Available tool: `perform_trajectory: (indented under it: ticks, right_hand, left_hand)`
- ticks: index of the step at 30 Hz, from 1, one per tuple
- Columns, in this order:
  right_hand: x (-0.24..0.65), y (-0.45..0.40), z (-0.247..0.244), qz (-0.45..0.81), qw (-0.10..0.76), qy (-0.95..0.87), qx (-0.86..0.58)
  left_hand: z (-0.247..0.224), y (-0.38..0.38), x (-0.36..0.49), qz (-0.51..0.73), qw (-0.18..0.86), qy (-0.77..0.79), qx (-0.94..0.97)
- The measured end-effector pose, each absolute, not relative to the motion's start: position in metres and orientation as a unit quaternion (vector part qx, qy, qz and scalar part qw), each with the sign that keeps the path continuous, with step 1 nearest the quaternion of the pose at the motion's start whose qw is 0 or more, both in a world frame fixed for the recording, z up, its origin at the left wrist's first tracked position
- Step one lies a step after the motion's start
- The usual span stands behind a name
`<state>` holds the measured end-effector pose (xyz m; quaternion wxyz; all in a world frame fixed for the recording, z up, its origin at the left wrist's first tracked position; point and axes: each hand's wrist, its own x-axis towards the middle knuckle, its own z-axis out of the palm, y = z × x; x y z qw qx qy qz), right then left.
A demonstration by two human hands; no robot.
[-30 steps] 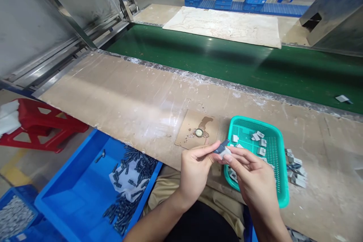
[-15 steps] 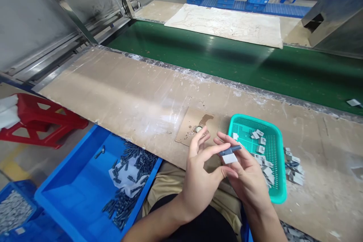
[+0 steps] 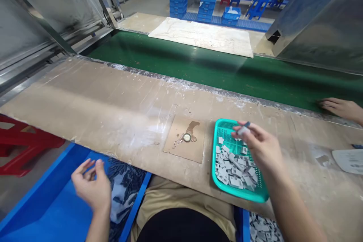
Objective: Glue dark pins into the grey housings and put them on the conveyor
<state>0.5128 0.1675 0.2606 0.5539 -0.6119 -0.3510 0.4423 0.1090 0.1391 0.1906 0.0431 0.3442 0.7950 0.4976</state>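
Note:
My right hand (image 3: 265, 149) is closed on a small part, a light grey block with a dark pin-like piece (image 3: 244, 128), above the far right side of a green plastic basket (image 3: 214, 151). Many loose grey-white blocks (image 3: 234, 170) lie inside that basket. My left hand (image 3: 92, 187) hovers over a large blue bin (image 3: 51, 200), its fingers loosely bent and apart, with nothing visible in them. Dark slender parts (image 3: 124, 174) and a pale sheet (image 3: 118, 196) fill the bin's right side, partly behind the hand.
A cardboard square (image 3: 172, 143) with a wet stain and a small round cap (image 3: 186, 137) lies on the worktop. Behind runs a green conveyor belt (image 3: 170, 58). Another person's hand (image 3: 340, 107) rests near its right end. A red stool (image 3: 28, 147) stands left; grey blocks (image 3: 263, 228) sit below right.
My hands have separated: the left has gone left over the blue bin, the right has carried the grey-and-dark part right over the basket. Another person's hand has come into view.

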Motion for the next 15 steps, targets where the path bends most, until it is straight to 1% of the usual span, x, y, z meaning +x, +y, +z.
perform_trajectory:
  ticks: [1,2,4,5,8,10,12,15]
  right_hand:
    - [0.529,0.186,0.260,0.429,0.535,-0.332,-0.648]
    - [0.547,0.206,0.260,0.425,0.533,-0.277,-0.677]
    - [0.579,0.247,0.259,0.404,0.542,-0.237,-0.698]
    - [0.594,0.264,0.259,0.392,0.544,-0.218,-0.709]
    - [0.627,0.300,0.257,0.366,0.531,-0.183,-0.742]
    - [0.636,0.307,0.256,0.345,0.521,-0.182,-0.760]
    - [0.634,0.301,0.256,0.318,0.519,-0.203,-0.767]
    - [0.617,0.271,0.258,0.275,0.530,-0.266,-0.757]
  left_hand:
    - [0.175,0.134,0.090,0.413,0.051,0.831,0.368]
    - [0.159,0.127,0.076,0.342,0.068,0.849,0.397]
    - [0.124,0.113,0.059,0.248,0.115,0.839,0.471]
    - [0.106,0.106,0.057,0.225,0.139,0.824,0.501]
    - [0.059,0.087,0.067,0.196,0.219,0.787,0.543]
    - [0.040,0.079,0.076,0.196,0.251,0.782,0.535]
    - [0.032,0.076,0.080,0.189,0.264,0.783,0.530]
    - [0.038,0.081,0.076,0.161,0.274,0.778,0.542]
